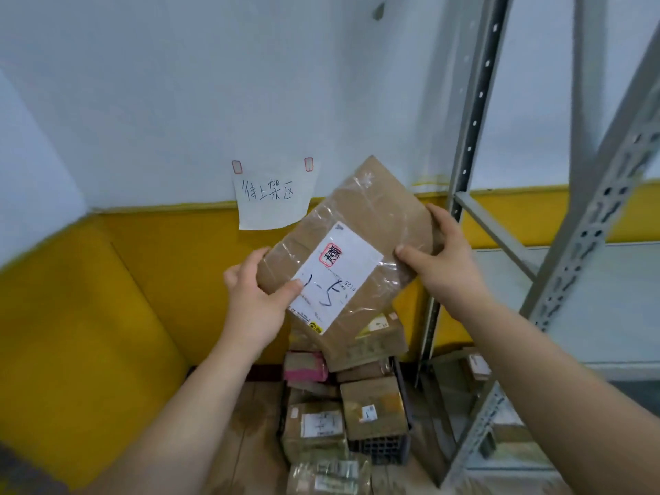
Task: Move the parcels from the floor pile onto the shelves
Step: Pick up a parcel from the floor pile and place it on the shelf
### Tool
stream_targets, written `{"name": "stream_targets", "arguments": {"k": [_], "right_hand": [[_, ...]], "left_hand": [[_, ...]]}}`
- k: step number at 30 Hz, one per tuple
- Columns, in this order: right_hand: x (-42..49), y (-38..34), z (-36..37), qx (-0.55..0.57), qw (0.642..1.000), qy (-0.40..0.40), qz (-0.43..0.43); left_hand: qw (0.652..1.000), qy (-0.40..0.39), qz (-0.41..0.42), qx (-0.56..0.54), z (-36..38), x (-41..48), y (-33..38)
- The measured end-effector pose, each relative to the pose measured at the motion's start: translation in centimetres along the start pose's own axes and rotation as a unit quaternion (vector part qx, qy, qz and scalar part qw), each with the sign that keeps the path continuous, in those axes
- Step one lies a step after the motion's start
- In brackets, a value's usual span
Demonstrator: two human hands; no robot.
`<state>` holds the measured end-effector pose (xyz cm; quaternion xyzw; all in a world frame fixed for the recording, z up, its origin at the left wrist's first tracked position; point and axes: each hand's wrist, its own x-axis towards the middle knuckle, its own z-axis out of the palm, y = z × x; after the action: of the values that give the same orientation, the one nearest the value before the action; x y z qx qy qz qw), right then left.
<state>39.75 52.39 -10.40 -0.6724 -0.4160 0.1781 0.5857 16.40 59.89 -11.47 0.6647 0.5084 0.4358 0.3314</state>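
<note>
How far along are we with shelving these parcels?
Done: one small parcel seems to sit low in the rack. In hand: left hand and right hand hold a taped box beside the rack. Left: several boxes lie in the floor pile.

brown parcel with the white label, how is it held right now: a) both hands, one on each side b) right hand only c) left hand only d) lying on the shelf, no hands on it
A: the left hand grips the lower left edge of the brown parcel and the right hand grips its right edge, above the floor pile.
</note>
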Motion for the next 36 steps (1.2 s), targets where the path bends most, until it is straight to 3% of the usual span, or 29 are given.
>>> {"name": "stream_targets", "arguments": {"k": [5,8,12,17,21,26,36], "right_hand": [[-3.8,-3.1,-1.6,0.041,0.997,0.071,-0.015],[-5.9,-5.2,-2.1,0.034,0.996,0.070,-0.044],[-9.9,-7.8,-2.0,-0.022,0.996,0.063,-0.066],[-14.3,-7.8,-2.8,-0.003,0.992,0.121,-0.029],[-17.4,-7.9,-5.2,-0.055,0.990,0.132,-0.005],[-20.3,-8.0,-11.9,-0.094,0.985,0.146,0.018],[-28.5,-3.6,-35.1,-0.123,0.941,0.306,0.073]], "left_hand": [[0.998,-0.004,0.052,-0.023,-1.8,-4.2,2.3],[0.995,-0.033,0.080,-0.054,-2.6,-5.8,3.8],[0.987,-0.097,0.122,-0.042,-4.4,-7.2,4.8],[0.973,-0.185,0.139,-0.007,-5.7,-9.9,5.7],[0.950,-0.263,0.168,-0.028,-3.9,-12.6,6.1],[0.925,-0.324,0.181,-0.087,0.2,-17.1,8.7],[0.854,-0.453,0.241,-0.091,15.4,-30.2,21.4]]}}
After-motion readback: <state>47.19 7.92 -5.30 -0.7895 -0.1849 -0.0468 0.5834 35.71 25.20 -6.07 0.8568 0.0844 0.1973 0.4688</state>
